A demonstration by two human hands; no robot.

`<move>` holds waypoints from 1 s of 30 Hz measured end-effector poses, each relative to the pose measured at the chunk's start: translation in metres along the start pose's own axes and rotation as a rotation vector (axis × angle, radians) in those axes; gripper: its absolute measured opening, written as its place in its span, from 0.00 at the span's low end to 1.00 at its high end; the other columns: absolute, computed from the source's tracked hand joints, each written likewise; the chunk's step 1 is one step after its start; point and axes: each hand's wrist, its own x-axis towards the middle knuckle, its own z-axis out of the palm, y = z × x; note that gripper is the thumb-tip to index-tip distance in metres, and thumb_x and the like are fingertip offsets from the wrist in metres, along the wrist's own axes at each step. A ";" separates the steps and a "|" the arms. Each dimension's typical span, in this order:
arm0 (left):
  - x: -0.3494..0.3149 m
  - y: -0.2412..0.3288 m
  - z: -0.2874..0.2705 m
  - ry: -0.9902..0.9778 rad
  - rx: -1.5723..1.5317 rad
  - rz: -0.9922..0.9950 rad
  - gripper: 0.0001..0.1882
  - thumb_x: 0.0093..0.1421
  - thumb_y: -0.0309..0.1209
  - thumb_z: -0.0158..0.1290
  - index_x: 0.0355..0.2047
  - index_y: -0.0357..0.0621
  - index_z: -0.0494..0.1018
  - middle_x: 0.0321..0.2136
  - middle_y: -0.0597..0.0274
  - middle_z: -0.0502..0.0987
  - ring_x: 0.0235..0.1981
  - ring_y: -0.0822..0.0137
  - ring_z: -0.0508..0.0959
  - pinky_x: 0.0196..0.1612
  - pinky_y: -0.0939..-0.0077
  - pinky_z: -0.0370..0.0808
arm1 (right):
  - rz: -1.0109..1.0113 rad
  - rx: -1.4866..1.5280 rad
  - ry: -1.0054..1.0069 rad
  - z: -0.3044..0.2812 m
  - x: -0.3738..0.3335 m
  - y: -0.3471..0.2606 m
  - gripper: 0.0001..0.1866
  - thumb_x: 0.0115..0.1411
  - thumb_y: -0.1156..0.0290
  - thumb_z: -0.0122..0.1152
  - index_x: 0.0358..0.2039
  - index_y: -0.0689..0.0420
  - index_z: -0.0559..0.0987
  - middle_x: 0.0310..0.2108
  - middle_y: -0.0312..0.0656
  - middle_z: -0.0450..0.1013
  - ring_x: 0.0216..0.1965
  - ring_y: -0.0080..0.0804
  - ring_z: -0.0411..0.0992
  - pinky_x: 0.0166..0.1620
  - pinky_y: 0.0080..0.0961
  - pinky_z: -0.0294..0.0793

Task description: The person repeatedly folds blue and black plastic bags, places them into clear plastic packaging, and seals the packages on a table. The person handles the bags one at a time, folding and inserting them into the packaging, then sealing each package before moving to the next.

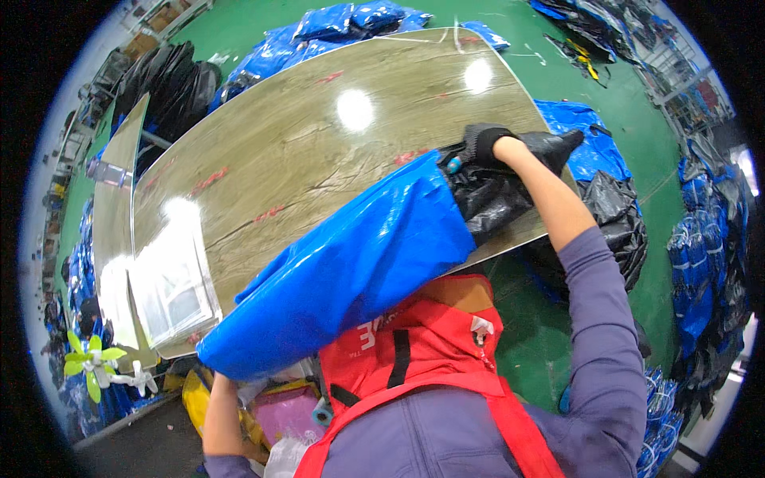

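Observation:
A long blue and black plastic bag [358, 255] lies slantwise over the near edge of the tabletop, its glossy blue part toward me and its black part to the right. My right hand [486, 145], in a dark knitted glove, is closed on the black part. Beside its fingers a small light-blue piece [454, 165] shows, too small to name. My left forearm [223, 418] reaches up to the blue end at the lower left. The bag covers my left hand, so its fingers are hidden.
The wood-patterned tabletop [319, 151] has a clear sheet [171, 279] at its left. A bottle [109, 173] stands on a narrow side panel. Blue bundles [343, 24] lie behind, black ones [171, 84] at the far left, more [613, 223] at the right. My red apron [406, 342] touches the near edge.

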 end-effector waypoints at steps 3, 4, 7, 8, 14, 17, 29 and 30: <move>-0.042 -0.021 0.006 0.394 -0.342 -0.328 0.33 0.61 0.55 0.44 0.56 0.43 0.65 0.54 0.50 0.67 0.53 0.47 0.66 0.55 0.56 0.59 | 0.058 -0.047 -0.089 -0.009 -0.010 -0.007 0.38 0.43 0.37 0.63 0.35 0.65 0.80 0.37 0.60 0.75 0.42 0.52 0.75 0.45 0.40 0.74; -0.044 -0.030 0.018 0.539 -0.412 -0.369 0.33 0.61 0.56 0.45 0.56 0.42 0.66 0.53 0.50 0.69 0.52 0.47 0.68 0.54 0.57 0.61 | 0.087 -0.059 -0.099 -0.012 -0.016 -0.012 0.39 0.44 0.35 0.61 0.36 0.64 0.80 0.39 0.59 0.75 0.44 0.53 0.74 0.47 0.42 0.73; -0.017 -0.066 0.052 0.900 -0.306 -0.359 0.34 0.61 0.57 0.45 0.54 0.40 0.68 0.51 0.50 0.73 0.49 0.49 0.72 0.52 0.62 0.66 | 0.161 -0.112 -0.081 -0.013 -0.028 -0.027 0.37 0.46 0.32 0.58 0.36 0.58 0.81 0.40 0.56 0.76 0.44 0.52 0.74 0.48 0.43 0.73; -0.004 -0.081 0.057 0.971 -0.171 -0.339 0.34 0.61 0.57 0.45 0.53 0.39 0.69 0.50 0.50 0.74 0.49 0.50 0.74 0.52 0.63 0.68 | 0.194 -0.163 -0.020 -0.011 -0.033 -0.028 0.36 0.48 0.32 0.56 0.38 0.55 0.81 0.40 0.54 0.76 0.44 0.50 0.75 0.48 0.42 0.73; 0.037 -0.068 0.032 0.552 0.561 -0.873 0.33 0.61 0.49 0.48 0.56 0.33 0.65 0.47 0.37 0.73 0.46 0.43 0.74 0.50 0.56 0.70 | 0.151 -0.115 0.038 0.006 -0.043 -0.017 0.34 0.54 0.34 0.48 0.36 0.54 0.82 0.37 0.51 0.77 0.42 0.48 0.76 0.45 0.42 0.74; 0.087 0.033 0.025 0.888 0.873 -0.174 0.29 0.57 0.34 0.49 0.59 0.36 0.62 0.52 0.40 0.70 0.51 0.45 0.72 0.55 0.57 0.67 | 0.191 -0.148 0.025 0.006 -0.037 -0.025 0.31 0.55 0.37 0.49 0.35 0.55 0.83 0.37 0.52 0.77 0.41 0.48 0.77 0.45 0.42 0.74; 0.247 0.117 0.161 0.185 0.576 0.424 0.44 0.51 0.66 0.46 0.63 0.56 0.59 0.66 0.44 0.50 0.68 0.43 0.45 0.63 0.35 0.31 | 0.308 -0.005 0.391 0.010 -0.130 0.055 0.24 0.62 0.47 0.46 0.54 0.43 0.72 0.53 0.46 0.69 0.55 0.47 0.65 0.57 0.47 0.59; 0.248 0.121 0.161 0.199 0.568 0.453 0.44 0.51 0.65 0.47 0.63 0.55 0.60 0.66 0.45 0.51 0.68 0.43 0.45 0.63 0.34 0.31 | 0.316 -0.040 0.399 0.019 -0.127 0.063 0.25 0.63 0.45 0.44 0.55 0.41 0.71 0.58 0.47 0.65 0.60 0.47 0.61 0.61 0.47 0.55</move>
